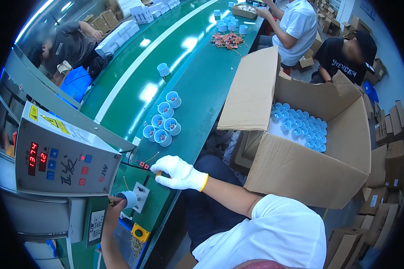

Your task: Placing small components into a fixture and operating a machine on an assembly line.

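A green conveyor point(130, 98) curved from the lower left of the frame to its top centre. Right of centre stood a large cardboard box point(309, 166), flaps spread, with rows of pale blue cups point(305, 125) inside. A grey control unit point(67, 152) with red displays filled the left edge.

The right hand point(179, 173), in a white glove, reached in from the lower right to just below the frame's centre. Its thumb and fingers were bent with a narrow gap around a small yellow piece; whether they pinched it, I could not tell. The bare left hand point(114, 210) came up from the lower left, its fingertips drawn close together at the left side of a light blue cup point(129, 198). That cup lay tilted just right of those fingertips and well below and left of the glove; whether they gripped it was hidden. Just right of the cup was a pale fixture plate point(142, 193). Near the glove's fingertips, to their left, lay small red connectors point(143, 165). The yellow piece point(159, 173) sat between the gloved thumb and fingers.
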Available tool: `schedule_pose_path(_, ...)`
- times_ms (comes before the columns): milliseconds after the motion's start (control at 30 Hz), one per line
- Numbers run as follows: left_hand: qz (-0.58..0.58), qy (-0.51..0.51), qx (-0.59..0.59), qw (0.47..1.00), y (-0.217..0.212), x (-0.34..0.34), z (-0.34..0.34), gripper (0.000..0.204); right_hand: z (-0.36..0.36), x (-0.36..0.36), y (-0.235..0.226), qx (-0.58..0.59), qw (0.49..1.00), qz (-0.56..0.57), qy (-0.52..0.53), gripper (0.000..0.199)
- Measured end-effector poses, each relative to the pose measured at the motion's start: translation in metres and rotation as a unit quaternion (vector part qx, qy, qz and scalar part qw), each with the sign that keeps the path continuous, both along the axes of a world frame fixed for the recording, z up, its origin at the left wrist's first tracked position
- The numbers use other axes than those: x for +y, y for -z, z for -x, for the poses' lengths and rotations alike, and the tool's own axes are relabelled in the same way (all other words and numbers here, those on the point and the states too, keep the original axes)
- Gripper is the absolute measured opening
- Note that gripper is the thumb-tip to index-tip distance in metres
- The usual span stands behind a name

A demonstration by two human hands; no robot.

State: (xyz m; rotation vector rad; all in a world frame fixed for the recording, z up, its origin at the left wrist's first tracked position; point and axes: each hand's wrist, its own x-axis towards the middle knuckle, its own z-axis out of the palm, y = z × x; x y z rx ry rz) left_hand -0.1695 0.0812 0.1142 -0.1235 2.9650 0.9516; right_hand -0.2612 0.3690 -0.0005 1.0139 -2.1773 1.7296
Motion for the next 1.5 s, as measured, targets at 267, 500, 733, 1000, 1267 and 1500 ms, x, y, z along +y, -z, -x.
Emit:
schedule_pose_path(267, -0.027, -0.009, -0.007, 1.0, -0.006, 0.001, 0.001, 0.011, 0.0, -0.003, -0.002, -0.024, 1.0, -0.011, -0.014, 0.031)
schedule_pose_path(500, -0.134, -0.196, 0.104, 0.966, 0.018, 0.002, -0.058, 0.021, 0.001, -0.001, 0.001, 0.008, 1.0, 0.012, 0.011, 0.026)
schedule_pose_path(733, 0.146, -0.232, 0.26, 0.926, 0.133, 0.032, -0.168, 0.016, 0.0, -0.008, 0.009, 0.101, 0.993, 0.006, 0.056, 0.016)
schedule_pose_path(1000, 0.084, -0.216, 0.277, 0.932, 0.125, -0.005, -0.161, 0.014, 0.001, 0.006, 0.007, 0.061, 0.998, 0.025, -0.016, 0.022)
schedule_pose_path(1267, 0.112, -0.269, 0.113, 0.95, 0.133, -0.037, -0.18, 0.018, -0.008, -0.008, 0.015, 0.004, 0.994, 0.086, 0.07, 0.024)
schedule_pose_path(1500, 0.069, -0.271, 0.035, 0.96, 0.134, -0.045, -0.183, 0.012, -0.007, -0.012, 0.017, 0.012, 0.996, 0.069, 0.055, 0.024)
